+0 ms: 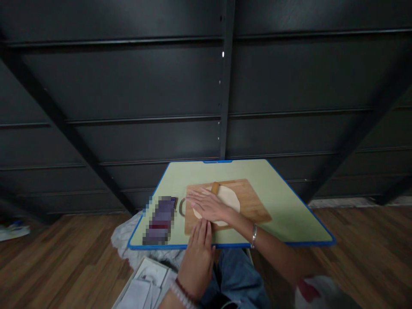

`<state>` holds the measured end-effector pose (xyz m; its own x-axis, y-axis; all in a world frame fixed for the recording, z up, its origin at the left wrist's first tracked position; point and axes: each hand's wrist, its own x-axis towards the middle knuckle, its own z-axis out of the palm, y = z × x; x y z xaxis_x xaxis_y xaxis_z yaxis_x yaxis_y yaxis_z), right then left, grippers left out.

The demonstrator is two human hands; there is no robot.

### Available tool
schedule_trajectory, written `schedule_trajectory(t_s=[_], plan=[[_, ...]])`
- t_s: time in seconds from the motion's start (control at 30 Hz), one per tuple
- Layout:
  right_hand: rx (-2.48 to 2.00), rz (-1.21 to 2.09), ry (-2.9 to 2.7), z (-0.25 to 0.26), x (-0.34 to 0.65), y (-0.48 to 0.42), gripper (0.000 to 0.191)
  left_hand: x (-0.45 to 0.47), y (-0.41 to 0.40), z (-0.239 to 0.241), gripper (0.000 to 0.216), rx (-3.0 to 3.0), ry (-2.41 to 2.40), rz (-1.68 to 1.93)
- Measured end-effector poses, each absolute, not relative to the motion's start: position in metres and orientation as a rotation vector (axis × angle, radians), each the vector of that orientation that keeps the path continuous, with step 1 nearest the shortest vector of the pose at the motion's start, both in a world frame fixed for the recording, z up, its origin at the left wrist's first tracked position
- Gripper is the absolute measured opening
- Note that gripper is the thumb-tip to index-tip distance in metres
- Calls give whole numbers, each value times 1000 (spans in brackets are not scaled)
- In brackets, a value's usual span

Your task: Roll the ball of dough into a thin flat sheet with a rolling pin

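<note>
On a wooden cutting board lies a flat, pale round sheet of dough. The far end of a wooden rolling pin shows over the dough; the rest of it is hidden by my hands. My right hand lies flat across the pin and dough, fingers stretched to the left. My left hand reaches in from the near edge, its straight fingers close together at the board's near side, fingertips against the right hand. Whether the left fingers touch the pin is hidden.
The board rests on a pale green table with a blue rim. A pixelated phone-like object lies left of the board, near its curved handle. Below left are a white box and grey cloth. A dark panelled wall stands behind.
</note>
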<state>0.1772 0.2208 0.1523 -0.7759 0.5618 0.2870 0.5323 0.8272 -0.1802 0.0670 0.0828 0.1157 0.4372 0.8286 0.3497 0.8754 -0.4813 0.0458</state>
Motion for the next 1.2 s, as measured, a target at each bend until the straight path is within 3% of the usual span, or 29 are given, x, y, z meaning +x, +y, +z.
schedule_trajectory(t_s=[0.2, 0.4, 0.77, 0.97, 1.07, 1.2], plan=[[-895, 267, -2640, 156, 223, 199, 44, 94, 69, 122, 67, -2516, -1383, -449], [-932, 258, -2645, 158, 265, 173, 43, 105, 68, 126, 59, -2358, -1467, -471], [-1187, -197, -2573, 157, 284, 126, 45, 83, 83, 130, 57, -2282, -1547, -402], [-1279, -249, -2490, 147, 288, 131, 42, 85, 128, 139, 53, -2313, -1597, -339], [-1336, -246, -2386, 141, 285, 140, 41, 82, 153, 141, 60, -2413, -1588, -342], [-1373, -264, -2341, 136, 280, 158, 51, 82, 177, 141, 88, -2523, -1571, -369]])
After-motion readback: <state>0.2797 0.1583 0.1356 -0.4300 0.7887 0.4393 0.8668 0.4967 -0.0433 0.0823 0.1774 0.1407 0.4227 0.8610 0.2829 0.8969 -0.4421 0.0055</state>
